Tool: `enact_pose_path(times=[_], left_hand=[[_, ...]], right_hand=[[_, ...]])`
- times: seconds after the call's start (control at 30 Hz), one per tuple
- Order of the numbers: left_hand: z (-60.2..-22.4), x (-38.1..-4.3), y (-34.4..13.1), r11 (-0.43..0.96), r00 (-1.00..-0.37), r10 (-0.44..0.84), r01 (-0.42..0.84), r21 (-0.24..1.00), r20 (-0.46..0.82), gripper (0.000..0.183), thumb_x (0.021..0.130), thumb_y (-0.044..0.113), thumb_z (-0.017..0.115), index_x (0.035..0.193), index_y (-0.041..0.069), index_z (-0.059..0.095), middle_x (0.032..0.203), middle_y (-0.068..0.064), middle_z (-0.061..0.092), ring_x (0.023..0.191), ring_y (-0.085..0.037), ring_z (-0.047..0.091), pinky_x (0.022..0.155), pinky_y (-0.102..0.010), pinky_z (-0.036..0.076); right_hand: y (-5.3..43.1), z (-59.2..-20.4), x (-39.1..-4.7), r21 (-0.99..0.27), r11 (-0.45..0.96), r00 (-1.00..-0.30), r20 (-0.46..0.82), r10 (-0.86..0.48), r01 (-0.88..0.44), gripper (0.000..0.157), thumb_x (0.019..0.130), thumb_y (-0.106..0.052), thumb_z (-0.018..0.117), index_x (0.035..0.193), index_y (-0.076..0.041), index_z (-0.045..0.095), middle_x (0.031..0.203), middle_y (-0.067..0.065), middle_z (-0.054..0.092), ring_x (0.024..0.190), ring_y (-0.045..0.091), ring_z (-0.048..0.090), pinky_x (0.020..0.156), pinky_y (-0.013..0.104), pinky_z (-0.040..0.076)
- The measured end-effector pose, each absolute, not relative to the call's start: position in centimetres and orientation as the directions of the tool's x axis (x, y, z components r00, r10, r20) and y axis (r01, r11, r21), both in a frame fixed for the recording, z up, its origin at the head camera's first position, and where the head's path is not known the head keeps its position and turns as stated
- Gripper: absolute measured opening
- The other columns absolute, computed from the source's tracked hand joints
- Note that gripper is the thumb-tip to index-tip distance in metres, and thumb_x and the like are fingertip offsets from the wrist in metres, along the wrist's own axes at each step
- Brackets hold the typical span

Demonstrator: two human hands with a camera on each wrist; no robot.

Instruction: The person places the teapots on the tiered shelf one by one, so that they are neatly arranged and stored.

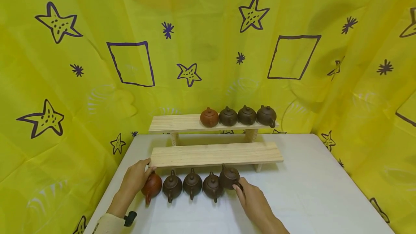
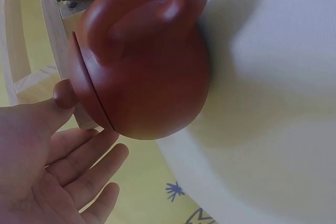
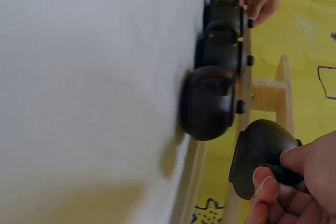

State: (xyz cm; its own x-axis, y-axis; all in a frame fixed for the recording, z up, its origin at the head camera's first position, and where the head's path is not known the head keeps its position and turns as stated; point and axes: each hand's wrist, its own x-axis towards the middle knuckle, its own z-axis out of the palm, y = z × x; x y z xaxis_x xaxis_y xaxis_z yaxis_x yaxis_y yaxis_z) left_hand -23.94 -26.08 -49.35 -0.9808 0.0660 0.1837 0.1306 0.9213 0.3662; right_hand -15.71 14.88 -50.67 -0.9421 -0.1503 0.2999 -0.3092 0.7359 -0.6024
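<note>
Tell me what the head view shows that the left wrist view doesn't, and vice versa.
Only head: the right hand holding a dark teapot, and four teapots on the upper shelf.
Only left wrist: the palm of the left hand and the opening in the handle of the red teapot.
Both: that red teapot, the left hand by its lid, and the yellow backdrop.

- A cloth-walled booth (image 1: 107, 13); building type unclear.
- Smooth yellow sheeting (image 1: 208, 17) printed with dark-outlined stars (image 1: 253, 15) rises beyond the fingers (image 1: 245, 183) and to both sides.
- A white, straight-edged table (image 1: 312, 190) stretches beneath them.
</note>
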Motion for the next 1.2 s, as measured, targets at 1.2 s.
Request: enact_pose_path(times=[1.2], left_hand=[[-49.3,-23.9,-26.0,0.911,-0.963,0.076,0.172,0.375,0.258,0.042,0.098,0.017,0.076,0.129,-0.009,0.067,0.116,-0.031,0.073,0.107,-0.051,0.070,0.094,-0.062,0.056]], right_hand=[[3.9,-39.1,-26.7,-0.469,0.762,-0.862,0.453,-0.226,-0.446,0.021,0.110,-0.024,0.058,0.101,-0.005,0.057,0.062,0.001,0.048,0.051,0.016,0.046,0.046,0.029,0.036]])
